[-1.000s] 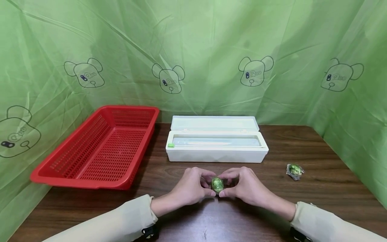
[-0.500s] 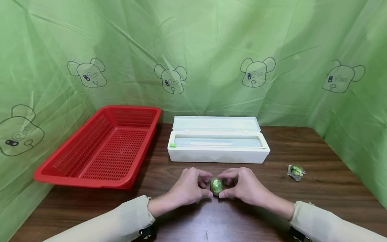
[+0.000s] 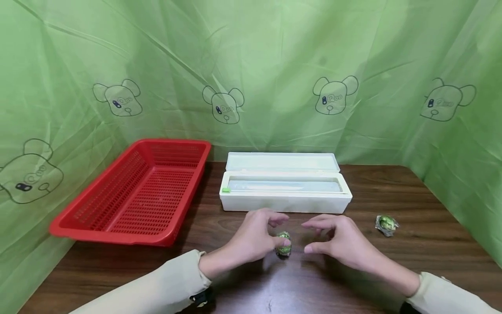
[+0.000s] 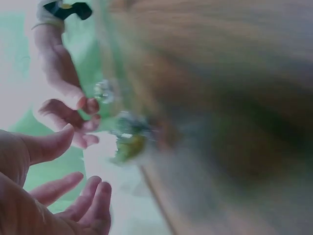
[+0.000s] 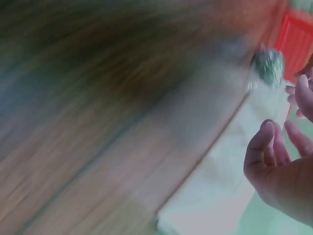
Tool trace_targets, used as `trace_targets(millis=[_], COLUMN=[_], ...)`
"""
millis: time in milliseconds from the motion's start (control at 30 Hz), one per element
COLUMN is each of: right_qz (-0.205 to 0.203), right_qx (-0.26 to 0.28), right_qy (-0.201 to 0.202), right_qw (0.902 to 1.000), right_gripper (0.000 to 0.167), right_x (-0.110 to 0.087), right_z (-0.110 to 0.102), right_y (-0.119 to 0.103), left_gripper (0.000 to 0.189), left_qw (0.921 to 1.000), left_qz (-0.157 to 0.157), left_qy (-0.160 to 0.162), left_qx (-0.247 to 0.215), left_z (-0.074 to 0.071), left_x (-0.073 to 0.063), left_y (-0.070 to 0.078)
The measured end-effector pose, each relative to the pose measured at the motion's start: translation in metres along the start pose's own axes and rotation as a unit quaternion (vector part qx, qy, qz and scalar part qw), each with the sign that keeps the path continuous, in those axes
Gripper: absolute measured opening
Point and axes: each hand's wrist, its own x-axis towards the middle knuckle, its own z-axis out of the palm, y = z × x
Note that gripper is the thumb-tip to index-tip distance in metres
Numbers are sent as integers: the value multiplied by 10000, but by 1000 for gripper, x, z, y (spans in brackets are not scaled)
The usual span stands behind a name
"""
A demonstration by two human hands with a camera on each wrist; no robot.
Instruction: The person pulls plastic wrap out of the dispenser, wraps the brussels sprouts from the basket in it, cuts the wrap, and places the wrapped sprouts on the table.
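A small round green thing (image 3: pixel 284 252) in clear film rests on the table before me. My left hand (image 3: pixel 256 233) is just left of it, and its thumb partly covers the thing in the head view. The left wrist view shows a space between that hand's fingertips and the wrapped green thing (image 4: pixel 129 147). To the right, my right hand (image 3: pixel 345 240) is apart from it, thumb and fingers spread with nothing between them. In the right wrist view, the wrapped green thing (image 5: pixel 270 67) is beyond the right hand's fingertips.
Behind the hands is a long white cling film box (image 3: pixel 286 203), its lid (image 3: pixel 282 162) raised and a green slider (image 3: pixel 226 190) at its left. A red basket (image 3: pixel 187 192) stands left. Another film-wrapped green thing (image 3: pixel 387 223) lies right. Green cloth (image 3: pixel 274 52) surrounds the table (image 3: pixel 376 187).
Both hands held the wrapped green thing between their fingertips earlier. My right hand has let go and moved right; the left hand's fingers have loosened and shifted slightly.
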Motion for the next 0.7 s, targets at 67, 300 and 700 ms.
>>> trace_targets(millis=[67,300,700], right_qz=[-30,196,672], right_qx=[-19,-393,-1004], right_qy=[77,325,378], right_qw=[10000,9985,9920], right_gripper=[44,48,51], right_x=[-6,-26,-59], right_z=[-12,-53,-121], right_y=[4,24,83], left_gripper=[50,61,69], left_qw=[9999,9993,9983], left_qz=[89,265,162], left_qy=[-19,-256,-432], left_qx=[-60,15,356], left_z=[4,31,84], left_x=[5,26,61], left_y=[11,46,85])
